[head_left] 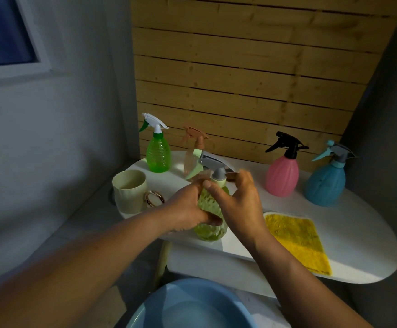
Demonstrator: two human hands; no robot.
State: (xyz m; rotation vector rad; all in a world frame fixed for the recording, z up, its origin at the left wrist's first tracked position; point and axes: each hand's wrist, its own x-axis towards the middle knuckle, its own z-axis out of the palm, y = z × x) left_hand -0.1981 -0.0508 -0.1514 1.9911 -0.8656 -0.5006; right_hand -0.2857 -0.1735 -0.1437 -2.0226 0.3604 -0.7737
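Behind everything, a wooden slat wall [240, 67] is filling the upper part of the view, and a white oval table [358, 233] is standing in front of it. Below the table's near edge, a blue basin [169, 292] is holding water. A yellow cloth [297, 240] is lying flat on the right part of the table.

A blue spray bottle [325, 185] and a pink spray bottle [281, 176] are standing upright side by side at the back right, apart from each other. Near the front edge, left of the cloth, a yellow-green spray bottle [210, 233] is standing on the table between both hands. The left hand [188, 209] is wrapping its fingers round the bottle's textured body and holding it. The right hand [240, 204] is curling its thumb and fingers round the collar under the grey trigger head; this part is looking blurred.

A bright green spray bottle [158, 155] is standing at the back left, with a clear bottle with a brown trigger [192, 159] just beside it, partly hidden by the held one. A cream cup [129, 192] is sitting at the left edge, and a small gold-rimmed ring [153, 197] is lying against it.
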